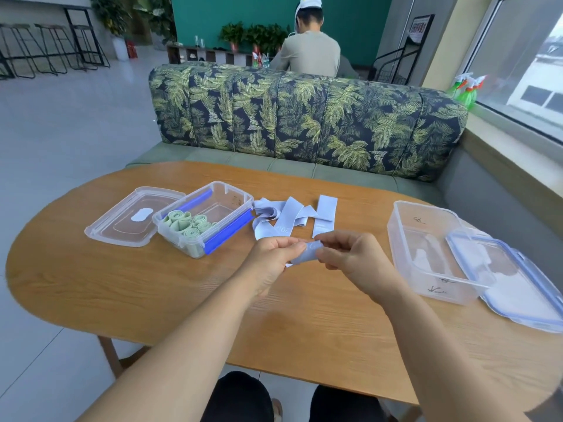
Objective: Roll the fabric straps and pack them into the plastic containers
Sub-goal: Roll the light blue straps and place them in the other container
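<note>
Pinching the lavender strap [306, 254] at both ends, the left hand [272, 254] and right hand [347, 257] hold its coil above the table [122, 284] centre, fingers curled round it to keep the winding tight. The coil's long axis runs left to right; its free tail appears to hang below the left hand, largely hidden. The empty container [426, 248] stands open at right, likely for this colour.

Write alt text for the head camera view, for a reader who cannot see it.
The left hand and right hand pinch a partly rolled lavender strap above a wooden table. Beyond them lie loose lavender straps. The left container, open, holds rolled green straps; the right container is empty.
</note>
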Motion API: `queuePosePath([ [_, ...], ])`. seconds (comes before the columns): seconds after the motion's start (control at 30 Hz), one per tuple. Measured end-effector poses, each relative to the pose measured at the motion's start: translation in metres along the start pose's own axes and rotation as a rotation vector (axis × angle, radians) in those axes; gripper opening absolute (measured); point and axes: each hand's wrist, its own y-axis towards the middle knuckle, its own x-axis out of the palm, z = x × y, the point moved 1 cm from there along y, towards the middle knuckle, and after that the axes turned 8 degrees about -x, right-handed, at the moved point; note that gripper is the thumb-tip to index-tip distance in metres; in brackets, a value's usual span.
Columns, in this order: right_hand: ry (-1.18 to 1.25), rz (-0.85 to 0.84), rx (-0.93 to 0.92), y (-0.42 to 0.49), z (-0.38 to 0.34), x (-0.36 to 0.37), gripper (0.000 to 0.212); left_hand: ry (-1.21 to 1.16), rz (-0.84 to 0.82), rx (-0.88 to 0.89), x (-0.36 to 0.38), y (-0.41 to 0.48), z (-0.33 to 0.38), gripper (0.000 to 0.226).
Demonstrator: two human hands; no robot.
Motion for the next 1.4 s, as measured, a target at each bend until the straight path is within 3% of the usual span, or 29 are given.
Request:
queuePosePath([
  [0.2,0.012,0.082,0.012,-0.004,0.019,-0.038,0.024,0.044,-0.079,-0.023,0.038,0.025,0.001,0.014],
  [0.3,0.004,0.118,0.040,-0.007,0.027,-0.060,0.020,0.106,-0.123,-0.029,0.060,0.036,-0.002,0.031],
  [0.53,-0.191,0.175,0.034,-0.002,0.035,-0.114,0.020,0.039,-0.155,-0.031,0.114,0.061,-0.008,0.015],
  [0.73,-0.345,0.175,0.066,0.004,0.032,-0.157,0.014,0.028,-0.182,-0.077,0.155,0.080,-0.007,0.028],
  [0.93,-0.540,0.238,0.211,0.016,0.030,-0.196,0.011,0.096,-0.071,-0.077,0.176,0.092,-0.015,0.019],
  [1.03,-0.660,0.124,0.394,0.026,0.044,-0.199,0.022,0.261,0.000,-0.013,0.184,0.095,-0.025,0.010],
  [1.13,-0.830,-0.061,0.538,0.040,0.061,-0.189,0.015,0.294,0.042,-0.002,0.189,0.099,-0.030,0.020],
  [1.23,-0.936,-0.136,0.557,0.051,0.077,-0.179,0.028,0.327,0.032,-0.016,0.191,0.104,-0.030,0.029],
  [1.4,-1.054,-0.208,0.496,0.059,0.090,-0.169,0.031,0.362,0.012,-0.031,0.189,0.107,-0.026,0.028],
])
